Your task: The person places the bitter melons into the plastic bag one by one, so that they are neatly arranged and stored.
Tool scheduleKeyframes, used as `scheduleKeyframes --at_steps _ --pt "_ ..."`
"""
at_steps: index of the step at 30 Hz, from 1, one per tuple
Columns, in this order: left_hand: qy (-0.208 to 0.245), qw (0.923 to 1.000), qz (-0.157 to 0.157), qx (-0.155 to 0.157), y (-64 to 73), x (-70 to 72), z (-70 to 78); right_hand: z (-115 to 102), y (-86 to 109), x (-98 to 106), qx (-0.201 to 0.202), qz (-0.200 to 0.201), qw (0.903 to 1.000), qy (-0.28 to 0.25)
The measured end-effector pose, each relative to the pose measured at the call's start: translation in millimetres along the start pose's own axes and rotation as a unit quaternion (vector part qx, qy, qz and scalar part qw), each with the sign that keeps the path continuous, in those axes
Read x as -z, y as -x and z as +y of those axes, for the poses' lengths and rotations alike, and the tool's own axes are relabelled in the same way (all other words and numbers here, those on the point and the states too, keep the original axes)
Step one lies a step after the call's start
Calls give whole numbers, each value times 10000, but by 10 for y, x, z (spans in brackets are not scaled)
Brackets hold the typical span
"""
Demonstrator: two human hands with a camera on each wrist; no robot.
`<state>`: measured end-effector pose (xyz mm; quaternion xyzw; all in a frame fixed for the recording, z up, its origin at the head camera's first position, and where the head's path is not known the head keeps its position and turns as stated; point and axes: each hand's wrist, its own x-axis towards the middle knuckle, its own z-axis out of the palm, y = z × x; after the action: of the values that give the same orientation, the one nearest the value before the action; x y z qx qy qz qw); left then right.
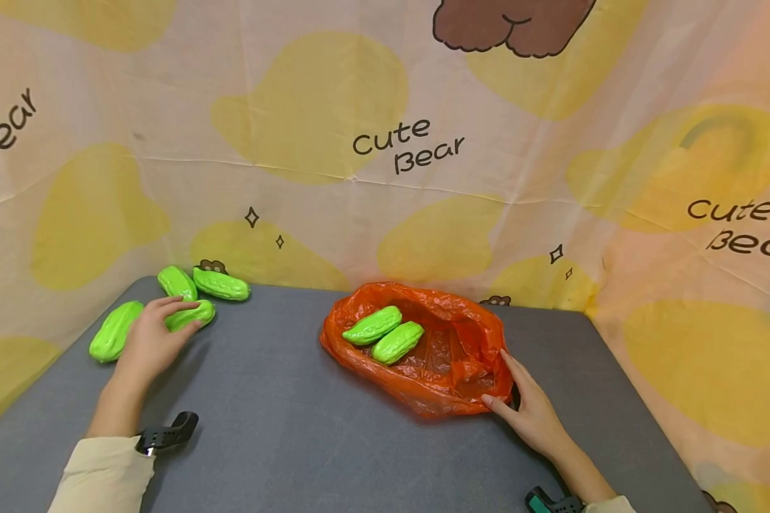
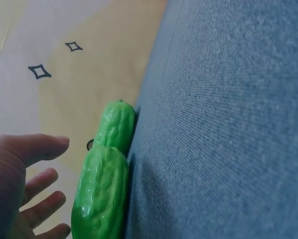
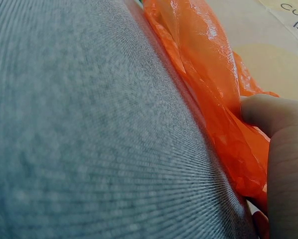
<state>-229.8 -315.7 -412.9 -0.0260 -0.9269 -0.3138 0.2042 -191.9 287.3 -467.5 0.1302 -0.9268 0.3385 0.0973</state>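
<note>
Several glossy green bitter melons lie at the table's far left in the head view. My left hand [image 1: 154, 335] is over one bitter melon [image 1: 195, 314], with another bitter melon [image 1: 114, 332] at its outer side. In the left wrist view, the left thumb and fingers are spread apart, with a gap between them and the nearest bitter melon [image 2: 100, 194]. An orange plastic bag [image 1: 385, 381] stands with its mouth open right of centre, two bitter melons [image 1: 373, 325] inside. My right hand [image 1: 532, 413] holds the bag's right rim; in the right wrist view its thumb presses the plastic [image 3: 214, 99].
The grey table [image 1: 263, 427] meets a patterned cloth backdrop [image 1: 308, 221] at its back and sides. Two more bitter melons [image 1: 222, 285] lie by the back left corner. Dark bands [image 1: 169, 432] are on both wrists.
</note>
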Motion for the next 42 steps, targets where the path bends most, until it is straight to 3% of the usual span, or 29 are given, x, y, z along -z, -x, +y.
scheduleKeyframes --at_steps 12,25,36,42 --pt "-155 9997 -110 142 19 -16 -57 15 -1 -4 16 12 10000 15" --pt "-738 9972 -77 -69 20 -12 -92 24 3 -10 -23 -33 10000 57" --pt "-837 9965 8 -36 10 1 -80 24 0 -6 -20 -27 10000 -5" --pt "-729 9972 -26 142 25 -35 -81 27 5 -11 -31 -40 10000 -4"
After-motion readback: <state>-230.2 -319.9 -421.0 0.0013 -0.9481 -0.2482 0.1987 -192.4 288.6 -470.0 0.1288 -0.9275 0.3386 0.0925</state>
